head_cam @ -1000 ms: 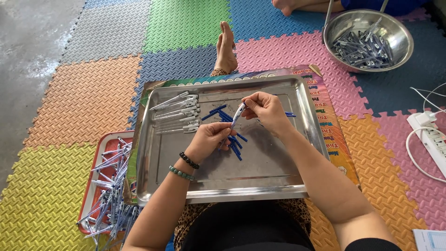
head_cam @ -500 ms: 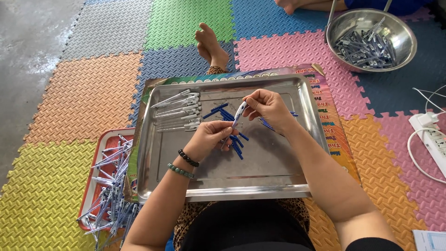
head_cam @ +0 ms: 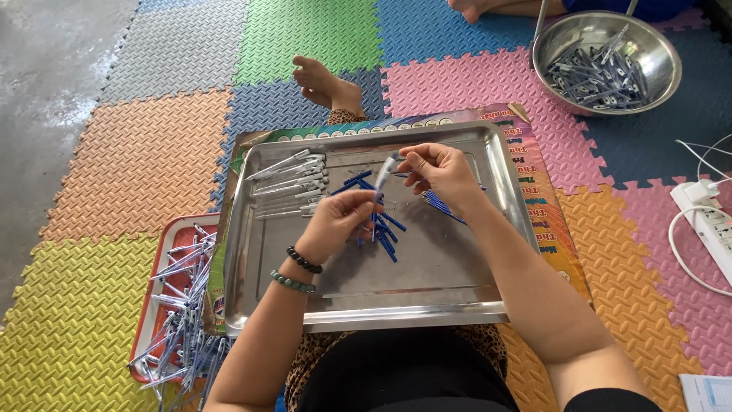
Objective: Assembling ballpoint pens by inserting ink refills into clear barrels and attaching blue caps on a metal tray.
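Observation:
Over a shiny steel tray [head_cam: 427, 286] on my lap, my right hand [head_cam: 441, 171] pinches a clear pen barrel [head_cam: 385, 172] by its upper end. My left hand [head_cam: 339, 221], with two bead bracelets at the wrist, grips the lower end of the same pen. Beneath the hands lie several loose blue pen refills [head_cam: 387, 229] on the tray. A row of assembled clear pens [head_cam: 288, 185] lies at the tray's upper left, apart from both hands.
A red tray [head_cam: 156, 290] piled with clear pen parts sits at my left. A steel bowl [head_cam: 657, 46] of pen parts stands at the top right beside another person's foot. A white power strip [head_cam: 705, 221] with cables lies right. My bare foot [head_cam: 324, 82] rests beyond the tray on foam mats.
My hands stay together on the pen over the tray. My foot beyond the tray has shifted to the left.

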